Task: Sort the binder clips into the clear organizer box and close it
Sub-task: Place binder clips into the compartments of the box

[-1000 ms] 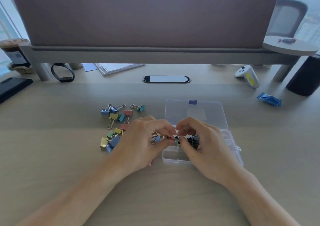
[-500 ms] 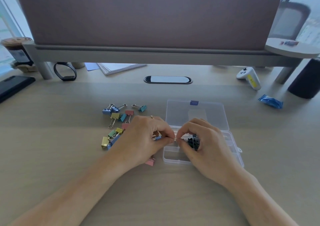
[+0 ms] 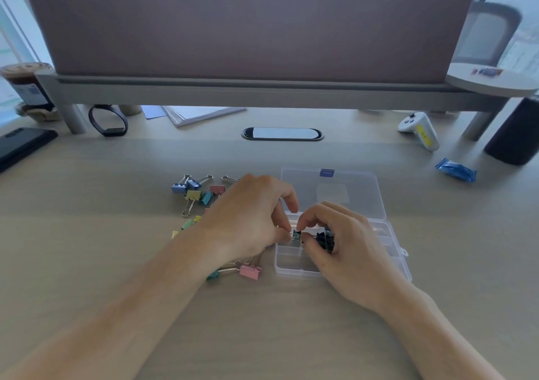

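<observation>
The clear organizer box (image 3: 291,272) lies open near the middle of the surface (image 3: 87,263), its lid (image 3: 329,193) flat toward the far edge. Over its left compartments the left hand (image 3: 248,219) and the right hand (image 3: 347,245) both pinch one small dark binder clip (image 3: 296,234) between fingertips. Loose coloured clips (image 3: 193,195) lie scattered just left of the box.

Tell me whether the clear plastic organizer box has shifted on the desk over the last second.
No. The clear plastic organizer box keeps its place relative to the oval desk grommet.
</observation>
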`<act>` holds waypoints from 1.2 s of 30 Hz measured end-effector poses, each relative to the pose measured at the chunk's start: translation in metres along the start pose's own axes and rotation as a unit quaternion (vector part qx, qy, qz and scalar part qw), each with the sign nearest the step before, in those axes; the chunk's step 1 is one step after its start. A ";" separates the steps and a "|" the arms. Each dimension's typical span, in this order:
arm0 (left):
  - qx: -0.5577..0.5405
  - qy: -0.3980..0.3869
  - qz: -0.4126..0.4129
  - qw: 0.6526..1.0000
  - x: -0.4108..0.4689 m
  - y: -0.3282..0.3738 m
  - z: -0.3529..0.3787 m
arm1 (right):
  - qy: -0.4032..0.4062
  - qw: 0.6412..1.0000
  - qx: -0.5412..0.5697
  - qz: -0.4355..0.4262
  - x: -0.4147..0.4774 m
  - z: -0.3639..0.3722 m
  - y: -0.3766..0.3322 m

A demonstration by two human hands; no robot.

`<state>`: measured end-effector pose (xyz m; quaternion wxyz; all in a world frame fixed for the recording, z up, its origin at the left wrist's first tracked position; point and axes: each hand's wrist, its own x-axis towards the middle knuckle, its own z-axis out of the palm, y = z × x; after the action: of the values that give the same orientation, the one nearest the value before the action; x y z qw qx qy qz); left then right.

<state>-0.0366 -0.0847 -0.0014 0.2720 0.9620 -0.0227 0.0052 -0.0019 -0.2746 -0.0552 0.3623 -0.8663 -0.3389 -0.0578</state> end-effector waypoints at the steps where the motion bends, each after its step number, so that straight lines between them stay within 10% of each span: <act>1: 0.009 -0.008 0.002 1.000 0.003 0.001 -0.001 | -0.002 1.000 -0.001 -0.001 0.000 0.000 0.000; 14: 0.127 -0.154 -0.002 0.980 0.039 0.019 -0.017 | -0.013 1.000 -0.010 -0.005 0.000 -0.001 -0.002; 36: 0.007 -0.133 0.035 0.990 0.024 -0.003 -0.022 | -0.018 0.999 -0.030 -0.019 0.000 -0.001 -0.005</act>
<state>-0.0119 -0.0713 0.0163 0.2598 0.9545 -0.0927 -0.1132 -0.0050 -0.2733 -0.0516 0.3288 -0.8712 -0.3596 -0.0596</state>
